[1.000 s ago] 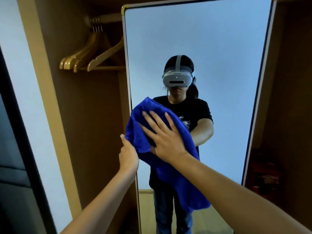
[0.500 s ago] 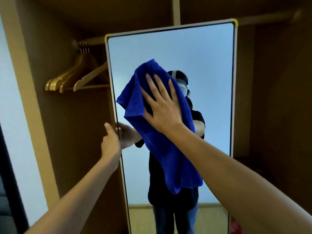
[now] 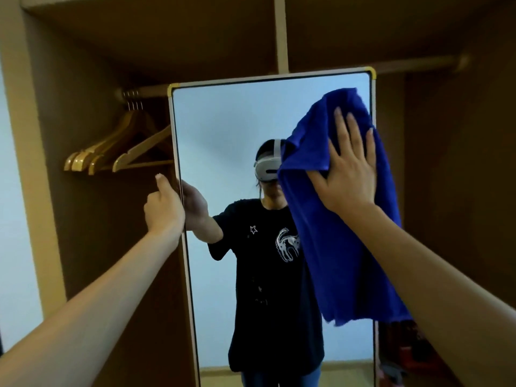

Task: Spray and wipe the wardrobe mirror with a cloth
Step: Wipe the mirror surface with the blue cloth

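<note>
From the head view, the right hand [image 3: 350, 171] lies flat with fingers spread straight, pressing the blue cloth [image 3: 335, 219] against the upper right part of the mirror [image 3: 223, 141]; the cloth bunches above the fingertips and hangs down well below the wrist (covering the mirror's right edge there). The left hand [image 3: 164, 206] grips the mirror's left frame edge, thumb raised on the near side, fingers curled round the edge. Just above and left of that hand, wooden hangers [image 3: 117, 152] hang from a rail inside the wardrobe [image 3: 83, 247].
</note>
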The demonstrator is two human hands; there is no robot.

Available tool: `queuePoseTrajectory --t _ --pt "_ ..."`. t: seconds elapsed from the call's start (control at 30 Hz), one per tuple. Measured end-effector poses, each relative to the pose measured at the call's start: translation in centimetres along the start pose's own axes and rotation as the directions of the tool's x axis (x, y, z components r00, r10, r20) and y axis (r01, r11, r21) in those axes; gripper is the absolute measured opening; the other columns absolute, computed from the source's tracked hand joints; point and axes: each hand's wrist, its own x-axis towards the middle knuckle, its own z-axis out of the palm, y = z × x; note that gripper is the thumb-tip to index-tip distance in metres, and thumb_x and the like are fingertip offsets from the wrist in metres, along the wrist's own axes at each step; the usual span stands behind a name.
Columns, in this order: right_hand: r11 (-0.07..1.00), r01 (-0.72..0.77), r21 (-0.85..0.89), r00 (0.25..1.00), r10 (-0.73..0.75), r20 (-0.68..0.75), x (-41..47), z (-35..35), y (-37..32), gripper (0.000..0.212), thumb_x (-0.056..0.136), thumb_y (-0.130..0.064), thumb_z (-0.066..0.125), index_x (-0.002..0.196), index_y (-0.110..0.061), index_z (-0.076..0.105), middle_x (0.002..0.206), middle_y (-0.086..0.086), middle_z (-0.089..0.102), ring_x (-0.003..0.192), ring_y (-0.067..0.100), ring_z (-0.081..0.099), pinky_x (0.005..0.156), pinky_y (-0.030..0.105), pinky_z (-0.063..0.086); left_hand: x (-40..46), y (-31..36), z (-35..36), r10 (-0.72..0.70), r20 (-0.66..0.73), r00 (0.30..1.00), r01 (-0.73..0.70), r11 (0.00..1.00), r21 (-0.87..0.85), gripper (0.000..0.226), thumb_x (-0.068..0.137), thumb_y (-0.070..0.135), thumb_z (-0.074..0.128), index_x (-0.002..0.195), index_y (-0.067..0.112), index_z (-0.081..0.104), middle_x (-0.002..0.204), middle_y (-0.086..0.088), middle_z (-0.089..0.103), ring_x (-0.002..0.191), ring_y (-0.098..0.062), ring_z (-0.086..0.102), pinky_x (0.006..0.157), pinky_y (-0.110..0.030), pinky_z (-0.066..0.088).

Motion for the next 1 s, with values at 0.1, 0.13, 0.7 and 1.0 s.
queuePoseTrajectory --t 0.1,0.13,0.7,1.0 --pt "0.997 -0.068 0.04 0.997 0.069 -0.018 1.7 -0.3 -0.1 0.071 0.094 -0.061 0.032 0.154 -0.025 0.02 0.164 0.001 0.006 0.151 0.02 0.002 0.122 0.047 0.001 -0.1 0.0 -0.2 0.038 0.009 0.999 -0.039 0.999 0.024 0.062 0.103 0.048 0.018 0.14 0.005 0.044 0.139 -0.018 0.049 0.129 -0.035 0.046 0.108 -0.045 0.033" --pt "0.995 -0.08 0.052 0.996 0.082 -0.021 2.4 -0.3 -0.5 0.071 0.095 -0.061 0.031 0.154 -0.026 0.02 0.164 0.001 0.006 0.151 0.02 0.002 0.122 0.047 0.001 -0.1 -0.1 -0.3 0.047 0.014 0.999 -0.047 0.998 0.031 0.063 0.103 0.048 0.017 0.139 0.005 0.045 0.139 -0.018 0.05 0.128 -0.035 0.047 0.108 -0.045 0.034" --pt "0.975 0.217 0.044 0.973 -0.22 0.063 7.0 1.9 -14.9 0.068 0.095 -0.059 0.023 0.155 -0.027 0.014 0.164 0.004 0.004 0.151 0.026 -0.001 0.119 0.051 -0.004 0.2 -0.7 -0.2 0.051 0.031 0.998 -0.052 0.998 0.031 0.071 0.1 0.054 0.009 0.133 0.007 0.05 0.13 -0.015 0.056 0.119 -0.032 0.052 0.107 -0.048 0.037" --pt "0.92 0.389 0.047 0.917 -0.391 0.072 2.6 3.2 -15.6 0.064 0.098 -0.051 0.03 0.155 -0.026 0.017 0.164 0.006 0.008 0.151 0.026 0.002 0.12 0.05 -0.003 -1.0 -0.8 -0.3 0.134 -0.009 0.991 -0.134 0.991 0.032 0.051 0.104 0.043 0.011 0.13 0.012 0.042 0.114 -0.011 0.054 0.105 -0.028 0.054 0.089 -0.039 0.04"
